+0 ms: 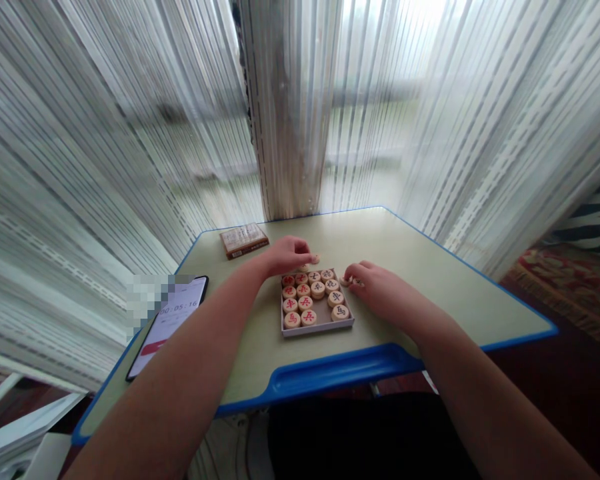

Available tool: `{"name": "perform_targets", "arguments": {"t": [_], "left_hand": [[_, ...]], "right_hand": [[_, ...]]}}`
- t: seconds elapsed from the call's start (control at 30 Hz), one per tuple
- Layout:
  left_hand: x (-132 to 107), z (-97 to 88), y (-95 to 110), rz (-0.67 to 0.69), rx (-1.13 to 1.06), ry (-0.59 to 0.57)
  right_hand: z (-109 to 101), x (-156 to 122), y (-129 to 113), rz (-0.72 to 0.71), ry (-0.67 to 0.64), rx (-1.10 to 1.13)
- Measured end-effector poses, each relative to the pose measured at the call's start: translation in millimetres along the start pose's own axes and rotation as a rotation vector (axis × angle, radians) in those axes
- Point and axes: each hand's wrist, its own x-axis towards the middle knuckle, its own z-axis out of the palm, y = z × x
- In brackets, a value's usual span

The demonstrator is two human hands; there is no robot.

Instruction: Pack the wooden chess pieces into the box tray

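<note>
A shallow white box (320, 328) sits mid-desk and holds several round wooden chess pieces (310, 293) with red and dark characters. My left hand (287, 254) rests just behind the box, its fingers pinched on one wooden piece (315, 259). My right hand (373, 283) lies at the box's right edge, fingers curled on another small piece (345, 282).
The pale desk (430, 280) has a blue rim and a blue pen groove at its near edge. A brown box lid (243, 240) lies at the back left. A phone (169, 323) showing a timer lies at the left. Sheer curtains hang behind the desk.
</note>
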Motion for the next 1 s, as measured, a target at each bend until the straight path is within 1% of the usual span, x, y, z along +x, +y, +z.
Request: {"name": "perform_targets", "arguments": {"t": [0.13,0.23,0.4,0.63,0.83,0.93,1.0], "left_hand": [[-0.6,-0.8,3.0,0.004,0.024,0.102],[-1.5,-2.2,4.6,0.003,0.032,0.15],[-0.1,-0.9,2.1,0.007,0.023,0.146],[2.4,4.1,0.6,0.022,0.025,0.125],[2.6,5.5,1.2,0.025,0.015,0.1],[1.4,5.6,3.0,0.025,-0.034,0.088],[-0.2,5.0,6.1,0.035,-0.095,0.067]], "right_hand": [[-1.5,-0.9,-2.5,0.023,0.009,-0.019],[-1.1,-1.5,-3.1,0.037,0.014,-0.029],[1.2,-0.2,-1.5,0.001,-0.027,-0.061],[-0.8,1.2,-4.8,0.052,-0.039,-0.071],[1.5,1.4,-2.2,0.073,0.057,-0.012],[-1.5,1.0,-4.3,0.069,0.168,0.065],[-4.5,0.5,-7.3,0.019,0.268,0.136]]}}
